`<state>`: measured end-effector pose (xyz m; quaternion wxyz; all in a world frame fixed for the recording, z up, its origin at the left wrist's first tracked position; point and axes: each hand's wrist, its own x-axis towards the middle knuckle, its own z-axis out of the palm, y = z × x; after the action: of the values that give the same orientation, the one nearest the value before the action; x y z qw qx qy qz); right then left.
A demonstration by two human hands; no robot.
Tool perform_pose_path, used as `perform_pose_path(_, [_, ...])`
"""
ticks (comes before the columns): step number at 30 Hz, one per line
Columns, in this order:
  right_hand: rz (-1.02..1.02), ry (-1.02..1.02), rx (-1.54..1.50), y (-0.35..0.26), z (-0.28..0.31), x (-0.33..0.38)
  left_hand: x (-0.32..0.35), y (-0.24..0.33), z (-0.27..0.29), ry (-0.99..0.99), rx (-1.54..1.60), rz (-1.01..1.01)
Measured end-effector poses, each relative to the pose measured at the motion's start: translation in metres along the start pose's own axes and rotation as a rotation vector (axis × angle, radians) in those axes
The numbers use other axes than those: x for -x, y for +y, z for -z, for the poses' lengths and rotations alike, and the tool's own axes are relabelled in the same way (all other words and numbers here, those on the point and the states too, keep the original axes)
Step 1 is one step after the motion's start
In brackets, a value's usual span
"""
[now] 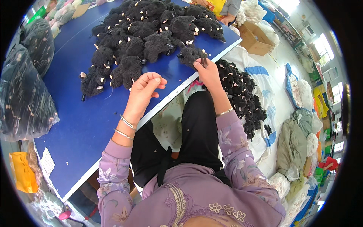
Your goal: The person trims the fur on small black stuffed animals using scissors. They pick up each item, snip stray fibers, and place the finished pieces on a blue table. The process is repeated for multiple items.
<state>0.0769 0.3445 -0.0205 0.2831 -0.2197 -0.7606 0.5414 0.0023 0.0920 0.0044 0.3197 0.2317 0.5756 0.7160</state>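
Lying by the blue table's white-trimmed edge, a small black fluffy plush piece sits just beyond the right hand, a little apart from the main pile. Right hand is closed around a slim dark tool, its kind hard to make out; thumb and fingertips seem to touch the plush, though overlap hides the exact contact. Left hand hangs above the table edge, fingers curled in toward the thumb; cannot tell whether a thread is pinched there. Beyond both, a broad pile of black plush pieces with pale bits covers the far part of the tabletop; a loose pale thread trails from its near side. Right of the table, more black pieces lie heaped on white sheeting. Farther up, an open cardboard box and a co-worker's hand at the table's far corner. Left side: dark translucent plastic bag, bulging, with an orange bag below.
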Motion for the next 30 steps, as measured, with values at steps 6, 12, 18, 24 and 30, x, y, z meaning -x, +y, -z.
perform_pose_path(6, [-0.108,-0.204,-0.328,-0.053,-0.029,0.073,0.006,0.0,-0.018,0.007,-0.029,-0.018])
perform_pose_path(12, [0.033,-0.472,-0.332,-0.054,-0.05,0.098,0.001,-0.002,-0.014,0.062,0.008,-0.142])
perform_pose_path(18, [-0.023,-0.541,-0.073,-0.07,-0.035,0.089,0.003,-0.007,-0.008,0.161,-0.2,-0.324])
perform_pose_path(24, [0.129,-0.383,0.0,-0.097,-0.02,0.094,0.012,0.004,-0.021,0.25,-0.397,-0.468])
perform_pose_path(30, [0.406,-0.315,0.187,-0.113,-0.026,0.101,0.013,0.002,-0.022,0.304,-0.5,-0.551])
